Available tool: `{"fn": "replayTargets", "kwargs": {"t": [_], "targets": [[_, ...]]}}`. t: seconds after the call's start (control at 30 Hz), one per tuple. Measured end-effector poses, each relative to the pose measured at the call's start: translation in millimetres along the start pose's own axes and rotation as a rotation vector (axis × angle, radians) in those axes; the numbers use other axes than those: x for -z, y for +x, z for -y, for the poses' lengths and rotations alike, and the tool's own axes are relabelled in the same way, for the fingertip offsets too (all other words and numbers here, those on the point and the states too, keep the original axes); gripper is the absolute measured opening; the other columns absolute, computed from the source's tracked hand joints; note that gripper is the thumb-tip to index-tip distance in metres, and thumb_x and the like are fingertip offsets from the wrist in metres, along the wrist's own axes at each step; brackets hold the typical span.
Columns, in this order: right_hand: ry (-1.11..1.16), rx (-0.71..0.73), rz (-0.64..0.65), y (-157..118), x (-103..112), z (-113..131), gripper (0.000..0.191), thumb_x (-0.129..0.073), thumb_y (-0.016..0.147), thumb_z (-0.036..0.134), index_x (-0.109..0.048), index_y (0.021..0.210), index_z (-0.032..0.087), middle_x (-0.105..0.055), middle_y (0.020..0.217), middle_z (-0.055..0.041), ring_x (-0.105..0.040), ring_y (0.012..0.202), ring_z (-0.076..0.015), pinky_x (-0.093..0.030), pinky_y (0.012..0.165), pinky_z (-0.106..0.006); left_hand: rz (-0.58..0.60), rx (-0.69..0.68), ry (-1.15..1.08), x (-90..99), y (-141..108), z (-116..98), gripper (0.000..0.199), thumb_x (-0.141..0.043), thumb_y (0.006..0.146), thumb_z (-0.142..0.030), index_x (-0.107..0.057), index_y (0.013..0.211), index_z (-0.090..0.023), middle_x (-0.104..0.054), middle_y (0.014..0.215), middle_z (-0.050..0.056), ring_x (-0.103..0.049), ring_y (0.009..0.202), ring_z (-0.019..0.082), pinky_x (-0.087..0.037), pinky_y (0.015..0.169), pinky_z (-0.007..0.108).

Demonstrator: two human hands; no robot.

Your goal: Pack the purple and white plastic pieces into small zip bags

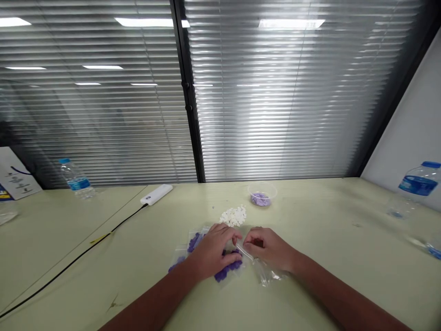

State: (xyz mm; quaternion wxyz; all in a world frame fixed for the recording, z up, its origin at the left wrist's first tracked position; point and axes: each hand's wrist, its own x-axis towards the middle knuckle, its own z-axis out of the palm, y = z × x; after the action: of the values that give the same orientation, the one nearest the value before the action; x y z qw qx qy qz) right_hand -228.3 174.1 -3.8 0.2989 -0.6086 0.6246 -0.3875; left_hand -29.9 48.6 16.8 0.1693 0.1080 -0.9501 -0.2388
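My right hand (270,247) is closed, its fingers pinching the edge of a clear plastic bag (265,271) that lies on the table. Beside it on the left, my left hand (215,250) is over small bags of purple pieces (222,276), with its thumb and fingers apart. Its fingertips are near the clear bag's top edge. More purple pieces in bags (193,241) show left of my left hand, partly covered by it. Just beyond my hands lies a pile of small white pieces (234,215).
A round clear tub (262,191) with light purple pieces stands farther back. At the left are a white device (156,195) with a black cable (79,258) and a water bottle (77,179). Another bottle (418,181) stands at the right. Blinds line the far edge.
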Motion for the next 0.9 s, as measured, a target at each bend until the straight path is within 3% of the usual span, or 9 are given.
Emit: {"fn": "replayTargets", "kwargs": {"t": [0.1, 0.2, 0.4, 0.5, 0.6, 0.7, 0.9], "targets": [[0.214, -0.082, 0.094, 1, 7, -5, 0.028, -0.064, 0.093, 0.042, -0.069, 0.086, 0.015, -0.052, 0.07, 0.002, -0.043, 0.063, -0.0102, -0.032, 0.058, -0.023, -0.02, 0.003, -0.019, 0.1, -1, 1, 0.039, -0.077, 0.086, -0.024, -0.061, 0.121, -0.03, -0.066, 0.104, -0.001, -0.056, 0.106, 0.022, -0.041, 0.096, 0.035], [0.254, -0.074, 0.145, 1, 14, -7, 0.031, -0.068, 0.09, 0.045, -0.071, 0.086, 0.014, -0.055, 0.071, 0.0016, -0.044, 0.064, -0.01, -0.033, 0.059, -0.023, -0.028, 0.022, -0.024, 2.1, -2, 0, 0.037, -0.069, 0.092, -0.026, -0.059, 0.127, -0.03, -0.067, 0.1, 0.0, -0.057, 0.103, 0.022, -0.043, 0.096, 0.036], [0.286, -0.066, 0.201, -1, 16, -5, 0.035, -0.069, 0.089, 0.05, -0.07, 0.085, 0.015, -0.055, 0.072, 0.0017, -0.045, 0.065, -0.01, -0.033, 0.06, -0.023, -0.021, -0.011, -0.017, 2.7, -4, -6, 0.025, -0.055, 0.1, -0.03, -0.059, 0.125, -0.029, -0.066, 0.105, 0.002, -0.057, 0.104, 0.022, -0.044, 0.092, 0.035], [0.328, -0.051, 0.216, -1, 14, -3, 0.036, -0.071, 0.088, 0.05, -0.068, 0.083, 0.015, -0.055, 0.073, 0.0018, -0.045, 0.065, -0.0099, -0.033, 0.061, -0.023, -0.12, -0.024, -0.003, 1.4, -4, -8, 0.022, -0.058, 0.098, -0.028, -0.058, 0.12, -0.026, -0.064, 0.109, 0.003, -0.055, 0.105, 0.022, -0.042, 0.091, 0.034], [0.337, -0.039, 0.134, -1, 9, -1, 0.037, -0.071, 0.087, 0.05, -0.063, 0.079, 0.015, -0.047, 0.065, 0.004, -0.037, 0.06, -0.0087, -0.028, 0.056, -0.022, -0.233, -0.05, 0.064, 4.9, -3, -11, 0.008, -0.058, 0.098, -0.028, -0.057, 0.102, -0.021, -0.063, 0.103, 0.004, -0.054, 0.098, 0.021, -0.04, 0.088, 0.035], [0.222, 0.01, -0.012, -1, 2, 5, 0.033, -0.072, 0.087, 0.044, -0.059, 0.075, 0.016, -0.045, 0.064, 0.0046, -0.036, 0.059, -0.0091, -0.027, 0.055, -0.023, -0.185, -0.118, 0.118, 9.5, -3, -18, 0.016, -0.052, 0.101, -0.032, -0.056, 0.09, -0.02, -0.062, 0.089, 0.002, -0.052, 0.087, 0.019, -0.038, 0.083, 0.036], [-0.176, 0.397, -0.143, -5, -10, 16, 0.035, -0.067, 0.09, 0.035, -0.048, 0.066, 0.019, -0.052, 0.067, 0.0023, -0.046, 0.068, -0.0133, -0.035, 0.068, -0.027, -0.107, -0.155, 0.118, 3.7, -7, -24, 0.02, -0.055, 0.098, -0.031, -0.053, 0.081, -0.019, -0.06, 0.081, 0.001, -0.051, 0.081, 0.018, -0.037, 0.078, 0.034]]}}
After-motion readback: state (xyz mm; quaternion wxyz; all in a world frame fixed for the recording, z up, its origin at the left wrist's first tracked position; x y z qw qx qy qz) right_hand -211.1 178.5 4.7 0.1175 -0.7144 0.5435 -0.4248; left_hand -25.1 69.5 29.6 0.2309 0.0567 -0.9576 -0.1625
